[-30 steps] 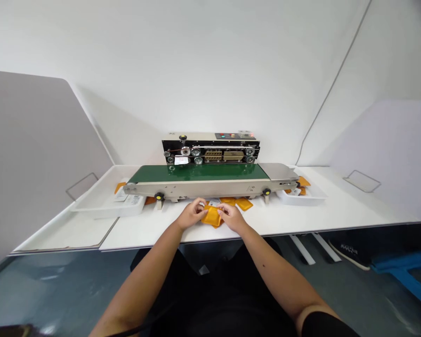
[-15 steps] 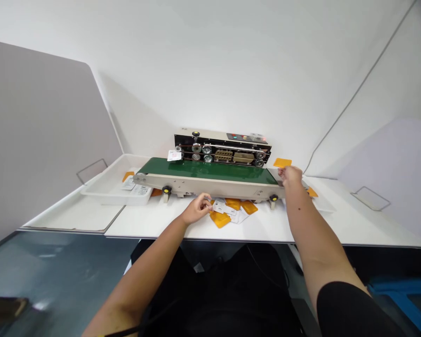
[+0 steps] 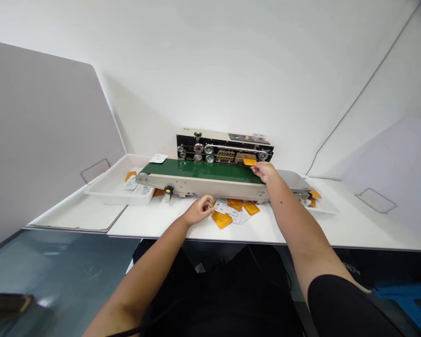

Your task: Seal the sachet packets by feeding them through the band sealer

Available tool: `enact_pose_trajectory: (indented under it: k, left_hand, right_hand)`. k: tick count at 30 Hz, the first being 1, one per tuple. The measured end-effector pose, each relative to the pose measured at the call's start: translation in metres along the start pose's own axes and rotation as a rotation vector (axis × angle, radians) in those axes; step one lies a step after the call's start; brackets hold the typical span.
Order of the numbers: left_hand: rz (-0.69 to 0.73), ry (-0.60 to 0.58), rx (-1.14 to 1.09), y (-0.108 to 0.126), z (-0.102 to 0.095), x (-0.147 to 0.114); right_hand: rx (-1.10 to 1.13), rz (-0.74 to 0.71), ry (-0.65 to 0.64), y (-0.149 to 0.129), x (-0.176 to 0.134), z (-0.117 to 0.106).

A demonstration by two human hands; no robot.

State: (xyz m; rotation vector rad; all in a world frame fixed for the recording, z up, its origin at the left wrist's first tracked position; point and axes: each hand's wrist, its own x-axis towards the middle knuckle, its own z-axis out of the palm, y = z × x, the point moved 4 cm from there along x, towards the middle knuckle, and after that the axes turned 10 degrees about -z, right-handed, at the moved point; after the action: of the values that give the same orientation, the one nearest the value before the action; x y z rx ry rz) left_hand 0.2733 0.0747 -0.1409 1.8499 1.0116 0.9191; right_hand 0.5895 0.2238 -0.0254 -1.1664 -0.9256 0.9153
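Observation:
My right hand (image 3: pixel 264 172) pinches a small orange packet (image 3: pixel 249 162) by its near edge. The packet is up against the rollers of a band sealing machine (image 3: pixel 225 146), at the right part of its green conveyor belt (image 3: pixel 203 169). At the front of the machine, my left hand (image 3: pixel 199 209) rests with curled fingers beside a loose pile of orange packets (image 3: pixel 221 220) and white packets (image 3: pixel 220 207). Its fingertips meet the pile's left edge; whether they grip a packet is hidden. Another white packet (image 3: pixel 158 158) lies at the belt's left end.
A white plastic tray (image 3: pixel 94 189) with several packets stands under the belt's left end. On the right, a second tray (image 3: pixel 326 208) holds orange packets (image 3: pixel 315 193), partly covered by the machine's metal plate (image 3: pixel 294 180). A black-and-yellow knob (image 3: pixel 168 190) sticks out in front.
My right hand has carried the orange packet left, from beyond the belt's right end to the rollers. The white packet has travelled left out of the machine and lies flatter. My left hand stays by the pile.

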Motion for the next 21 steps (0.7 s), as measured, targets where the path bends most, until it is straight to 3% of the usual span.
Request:
enact_pose_trajectory:
  k: [3, 6, 7, 9, 11, 13, 17, 21]
  left_hand:
    - [0.019, 0.031, 0.169, 0.003, -0.001, 0.0]
    - [0.088, 0.053, 0.364, 0.007, -0.001, 0.001]
    - [0.111, 0.04, 0.413, 0.007, 0.0, 0.002]
    - [0.138, -0.006, 0.484, 0.006, 0.004, 0.003]
    - [0.142, -0.051, 0.543, 0.002, 0.008, 0.005]
    - [0.145, -0.073, 0.589, -0.003, 0.012, 0.006]
    - [0.136, -0.028, 0.628, -0.008, 0.011, 0.009]
    - [0.168, 0.006, 0.66, -0.005, 0.011, 0.011]
  right_hand:
    - [-0.166, -0.157, 0.064, -0.008, -0.018, -0.003]
    - [-0.433, -0.608, 0.205, -0.015, -0.069, -0.007]
    - [-0.497, -0.743, 0.196, -0.01, -0.092, -0.004]
    - [-0.554, -0.877, -0.039, 0.015, -0.14, 0.01]
    - [-0.619, -0.925, -0.391, 0.05, -0.183, 0.029]
    - [-0.7, -0.918, -0.602, 0.084, -0.213, 0.041]
    - [-0.853, -0.807, -0.683, 0.121, -0.223, 0.048]
    - [-0.828, -0.755, -0.727, 0.121, -0.215, 0.045]
